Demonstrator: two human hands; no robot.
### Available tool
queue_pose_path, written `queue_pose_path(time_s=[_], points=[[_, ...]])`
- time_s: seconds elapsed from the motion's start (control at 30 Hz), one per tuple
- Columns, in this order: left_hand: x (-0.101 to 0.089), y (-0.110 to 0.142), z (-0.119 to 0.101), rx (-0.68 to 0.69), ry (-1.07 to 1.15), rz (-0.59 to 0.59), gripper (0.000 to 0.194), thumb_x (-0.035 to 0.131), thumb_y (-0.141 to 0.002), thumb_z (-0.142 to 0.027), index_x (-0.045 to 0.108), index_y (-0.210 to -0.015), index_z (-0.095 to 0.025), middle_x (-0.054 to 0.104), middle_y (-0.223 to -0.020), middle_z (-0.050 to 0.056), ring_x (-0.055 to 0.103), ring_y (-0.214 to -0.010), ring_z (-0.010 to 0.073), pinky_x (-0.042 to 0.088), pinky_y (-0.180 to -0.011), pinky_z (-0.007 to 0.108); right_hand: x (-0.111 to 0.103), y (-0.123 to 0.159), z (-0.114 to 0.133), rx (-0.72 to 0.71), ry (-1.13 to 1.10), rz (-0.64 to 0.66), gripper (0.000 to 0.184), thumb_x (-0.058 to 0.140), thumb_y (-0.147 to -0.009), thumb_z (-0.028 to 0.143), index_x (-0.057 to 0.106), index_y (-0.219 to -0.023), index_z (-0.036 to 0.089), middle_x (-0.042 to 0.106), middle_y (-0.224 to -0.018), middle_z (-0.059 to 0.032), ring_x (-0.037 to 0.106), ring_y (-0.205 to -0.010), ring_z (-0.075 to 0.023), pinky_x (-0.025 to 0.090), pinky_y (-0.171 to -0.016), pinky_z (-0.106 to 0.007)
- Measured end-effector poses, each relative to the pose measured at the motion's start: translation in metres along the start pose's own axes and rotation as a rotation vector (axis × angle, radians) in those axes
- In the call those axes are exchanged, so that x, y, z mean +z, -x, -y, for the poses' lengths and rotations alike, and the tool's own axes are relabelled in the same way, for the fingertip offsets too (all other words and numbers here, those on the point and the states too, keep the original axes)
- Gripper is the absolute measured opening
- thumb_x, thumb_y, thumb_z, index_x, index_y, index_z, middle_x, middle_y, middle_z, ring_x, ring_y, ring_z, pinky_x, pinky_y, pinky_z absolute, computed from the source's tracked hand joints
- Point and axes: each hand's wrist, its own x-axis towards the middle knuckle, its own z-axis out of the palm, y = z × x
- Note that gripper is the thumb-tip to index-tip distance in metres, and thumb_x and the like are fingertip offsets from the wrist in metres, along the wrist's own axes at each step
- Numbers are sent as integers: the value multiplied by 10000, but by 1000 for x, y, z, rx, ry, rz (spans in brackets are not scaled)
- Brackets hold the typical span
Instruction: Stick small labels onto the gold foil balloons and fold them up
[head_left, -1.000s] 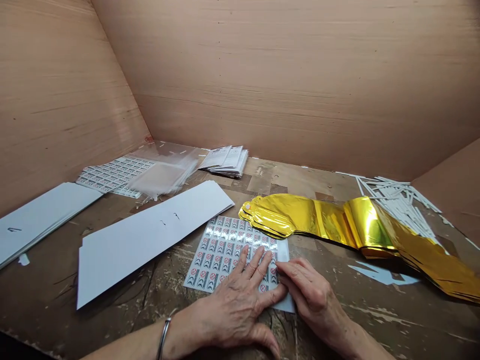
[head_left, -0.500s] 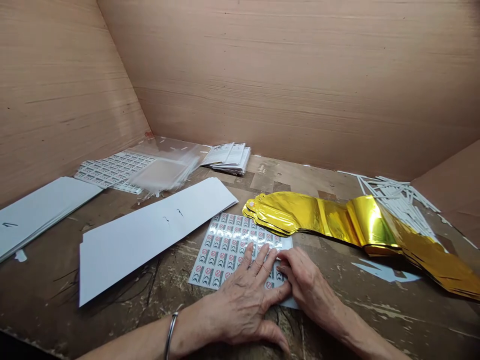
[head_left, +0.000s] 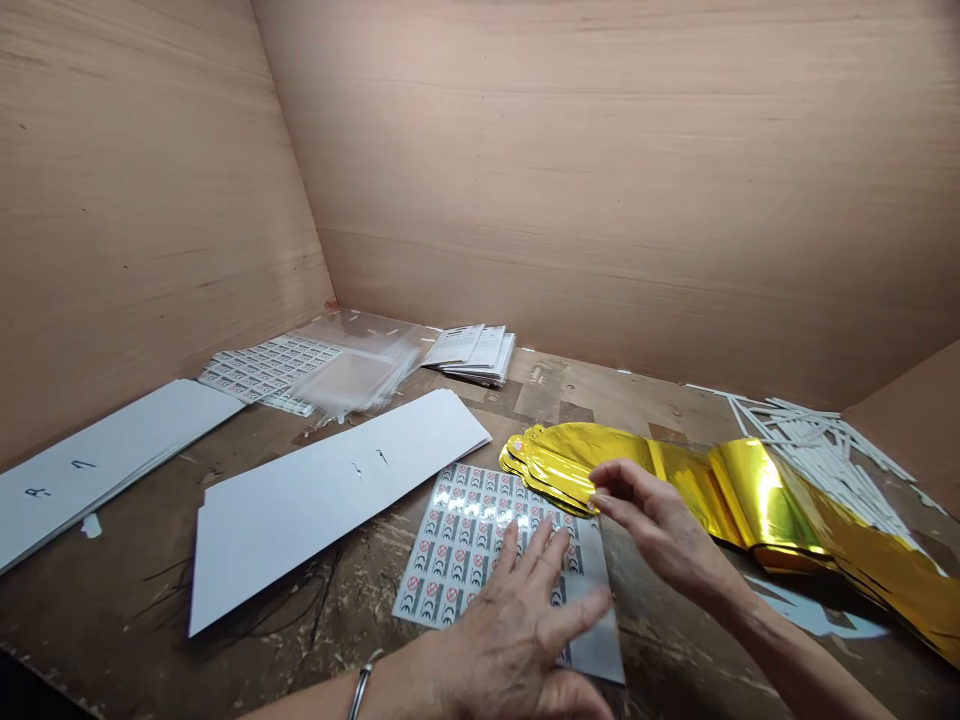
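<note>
On sticker sheet (head_left: 469, 545), left hand (head_left: 517, 635) pressed flat, fingers spread, right hand (head_left: 660, 525) raised, fingers released, beside gold foil balloons (head_left: 570, 455)

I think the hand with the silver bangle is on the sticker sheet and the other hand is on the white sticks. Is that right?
Not quite. In the head view, the right hand has its fingers up by the end of the stack of shiny gold foil, not on the thin white sticks. The rest is right.
</note>
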Motion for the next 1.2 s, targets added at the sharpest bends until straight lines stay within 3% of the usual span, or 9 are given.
queue_pose_path(time_s=[0.1,0.2,0.47,0.83,0.97,1.07,1.2], points=[[-6,-11,7,-160,-72,-110,481,365,-808,-465,390,-1180,-162,295,-1318,160,169,-1254,286,195,-990,486,7,-24,-8,53,-55,29,117,468,-729,258,496,-803,172,535,-702,-3,499,-653,-123,428,-611,-258],[-9,-20,20,-260,-142,-148,313,404,-820,-348,472,-1039,-136,378,-1250,145,239,-1226,278,217,-989,475,18,-48,-15,82,-58,22,127,477,-701,246,503,-789,157,520,-686,3,484,-644,-119,411,-628,-267],[-3,-24,38,-269,-201,-171,312,391,-821,-356,486,-1013,-129,352,-1276,146,213,-1238,278,201,-997,484,44,-89,-41,80,-22,-2,118,487,-660,225,505,-757,161,503,-601,28,464,-567,-111,372,-551,-239],[3,-26,50,-280,-169,-157,285,413,-808,-346,516,-965,-132,363,-1273,137,215,-1236,286,191,-1001,484,52,-90,-40,109,303,-33,87,450,-696,161,500,-766,176,555,-676,-9,497,-630,-133,354,-574,-239],[0,-25,51,-286,-152,-193,299,434,-796,-321,487,-1020,-130,369,-1263,137,246,-1220,274,240,-985,456,63,-81,-37,-17,561,-60,114,398,-741,103,494,-764,160,546,-727,-55,489,-703,-157,341,-609,-249],[-11,-33,52,-364,-102,-282,242,383,-814,-249,482,-1010,-145,468,-1138,108,406,-1093,219,359,-897,373,72,-74,-37,-146,749,-114,148,381,-745,62,490,-729,160,508,-771,-71,458,-741,-167,329,-610,-249],[-29,-58,67,-587,-47,-345,228,308,-829,-199,527,-854,-140,549,-858,70,543,-764,151,432,-682,270,71,-66,-36,-208,677,-144,164,355,-801,104,492,-729,160,477,-805,-59,452,-718,-143,351,-608,-238]])
